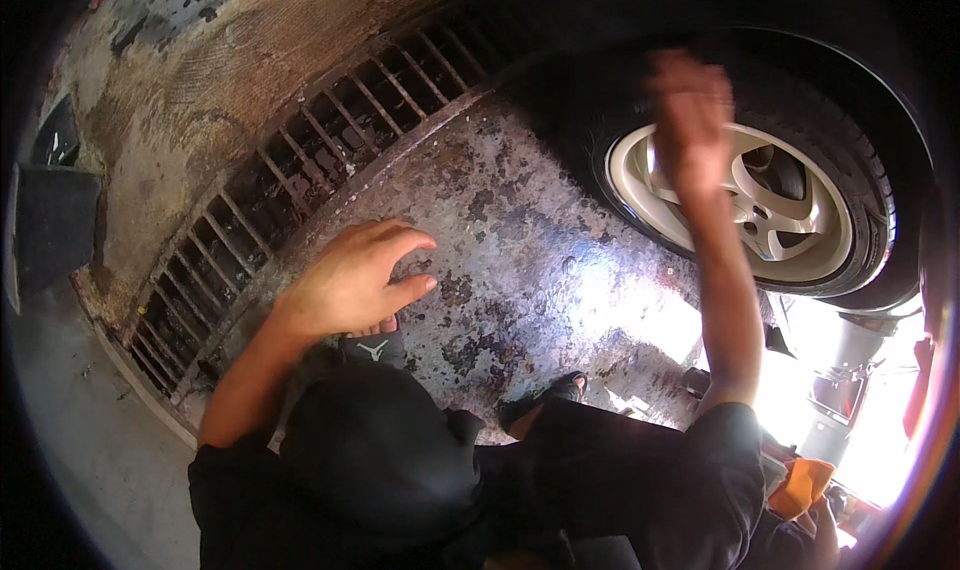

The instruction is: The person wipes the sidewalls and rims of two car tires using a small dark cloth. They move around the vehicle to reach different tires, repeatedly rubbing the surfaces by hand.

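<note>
Right of the floor grate [284,174], the wheel [778,216] is overlapped by the right hand [692,125] (blurred, finger spacing cannot be told), while nearer the grate the left hand [358,278] is held, thumb and fingers parted.

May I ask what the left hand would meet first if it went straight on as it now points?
Going rightward, the left hand would probably meet the black rubber tyre first; the way over the stained grey floor looks free, though depth is unclear.

No readable text, white emblem [373,350] (on sandal [391,347])
</note>
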